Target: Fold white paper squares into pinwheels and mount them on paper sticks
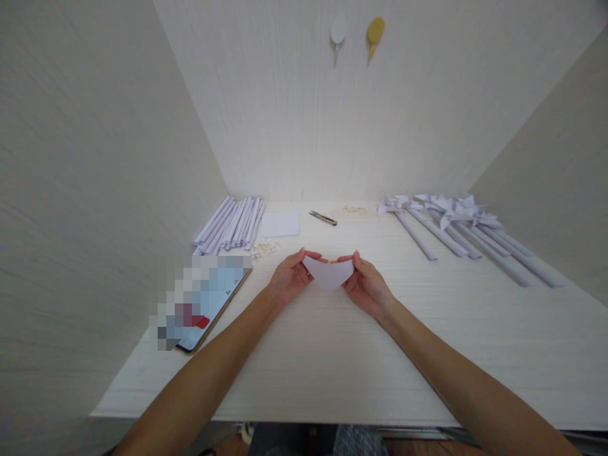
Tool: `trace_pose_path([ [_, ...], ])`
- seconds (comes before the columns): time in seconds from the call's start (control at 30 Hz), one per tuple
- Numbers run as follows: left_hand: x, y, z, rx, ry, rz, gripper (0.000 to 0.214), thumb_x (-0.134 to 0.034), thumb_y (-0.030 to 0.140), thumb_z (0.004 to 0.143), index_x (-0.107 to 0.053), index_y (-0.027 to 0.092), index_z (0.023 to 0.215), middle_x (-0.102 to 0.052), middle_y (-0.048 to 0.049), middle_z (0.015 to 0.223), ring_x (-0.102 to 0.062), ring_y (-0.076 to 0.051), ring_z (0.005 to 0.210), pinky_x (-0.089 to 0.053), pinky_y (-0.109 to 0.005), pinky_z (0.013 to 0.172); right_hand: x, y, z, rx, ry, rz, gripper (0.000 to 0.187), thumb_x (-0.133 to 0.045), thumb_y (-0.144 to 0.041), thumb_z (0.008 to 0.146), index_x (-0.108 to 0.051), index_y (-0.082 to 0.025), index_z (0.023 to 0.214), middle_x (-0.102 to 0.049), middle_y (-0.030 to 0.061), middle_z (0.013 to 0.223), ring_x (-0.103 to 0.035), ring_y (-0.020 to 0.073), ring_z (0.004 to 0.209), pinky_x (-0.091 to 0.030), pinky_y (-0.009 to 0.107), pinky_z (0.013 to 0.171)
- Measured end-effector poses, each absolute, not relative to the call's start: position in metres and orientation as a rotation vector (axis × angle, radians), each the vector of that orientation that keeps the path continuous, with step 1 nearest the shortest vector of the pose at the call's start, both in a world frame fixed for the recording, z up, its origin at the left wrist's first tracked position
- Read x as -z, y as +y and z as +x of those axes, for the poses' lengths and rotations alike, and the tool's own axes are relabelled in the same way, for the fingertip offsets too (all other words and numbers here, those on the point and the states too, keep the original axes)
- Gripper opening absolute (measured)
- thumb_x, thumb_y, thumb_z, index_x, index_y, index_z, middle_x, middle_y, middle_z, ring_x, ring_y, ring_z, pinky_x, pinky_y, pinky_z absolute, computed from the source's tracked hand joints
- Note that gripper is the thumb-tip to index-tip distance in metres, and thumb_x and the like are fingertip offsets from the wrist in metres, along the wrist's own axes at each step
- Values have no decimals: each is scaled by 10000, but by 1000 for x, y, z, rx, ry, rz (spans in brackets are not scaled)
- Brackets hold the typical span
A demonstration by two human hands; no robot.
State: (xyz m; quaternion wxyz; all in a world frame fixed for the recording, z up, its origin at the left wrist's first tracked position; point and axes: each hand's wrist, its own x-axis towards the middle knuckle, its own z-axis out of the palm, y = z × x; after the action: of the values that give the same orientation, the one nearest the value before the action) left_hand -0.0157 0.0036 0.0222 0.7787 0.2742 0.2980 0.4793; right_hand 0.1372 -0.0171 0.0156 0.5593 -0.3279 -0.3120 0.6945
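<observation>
Between my two hands, above the middle of the table, is a white sheet of paper. It looks folded to a triangle, its point toward me and its upper edge sagging. My left hand pinches its left corner with the thumb on top. At the right corner, my right hand grips it the same way. Some fingers of both hands are hidden behind the paper. Beyond it lie a stack of white paper squares and a pair of thread snips.
Rolled paper sticks lie at the back left, near small pale pieces. A phone, partly blurred, rests at left. Several paper pinwheels on sticks are heaped at right. Walls enclose the table; two hooks hang behind.
</observation>
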Motion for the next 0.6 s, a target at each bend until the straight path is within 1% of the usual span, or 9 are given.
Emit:
trace_pose_path([
  [0.2,-22,3,-12,-1044,643,511,387,-359,233,854,-643,118,618,-652,-64,610,-598,-127,624,-428,-246,658,-16,-16,137,-1639,-657,-784,284,-639,-473,641,-654,-191,609,-686,23,664,-608,144,655,-458,292,663],
  [0.27,-23,2,-11,-1048,651,488,376,-366,235,855,-643,123,626,-646,-54,603,-590,-118,610,-426,-239,650,-15,-15,137,-1640,-644,-787,280,-632,-469,650,-651,-192,606,-687,23,669,-607,144,661,-456,292,670],
  [0.37,-24,2,-11,-1063,660,482,354,-390,241,849,-641,125,628,-633,-45,594,-574,-103,583,-421,-231,646,-14,-14,138,-1640,-644,-786,281,-610,-468,674,-643,-198,604,-684,19,674,-604,141,664,-453,292,672],
  [0.6,-22,1,-12,-1087,646,440,350,-386,220,850,-647,129,634,-610,-29,588,-560,-91,586,-421,-234,674,-13,-13,138,-1609,-667,-800,289,-592,-484,687,-634,-208,612,-681,9,673,-607,142,670,-459,298,669],
])
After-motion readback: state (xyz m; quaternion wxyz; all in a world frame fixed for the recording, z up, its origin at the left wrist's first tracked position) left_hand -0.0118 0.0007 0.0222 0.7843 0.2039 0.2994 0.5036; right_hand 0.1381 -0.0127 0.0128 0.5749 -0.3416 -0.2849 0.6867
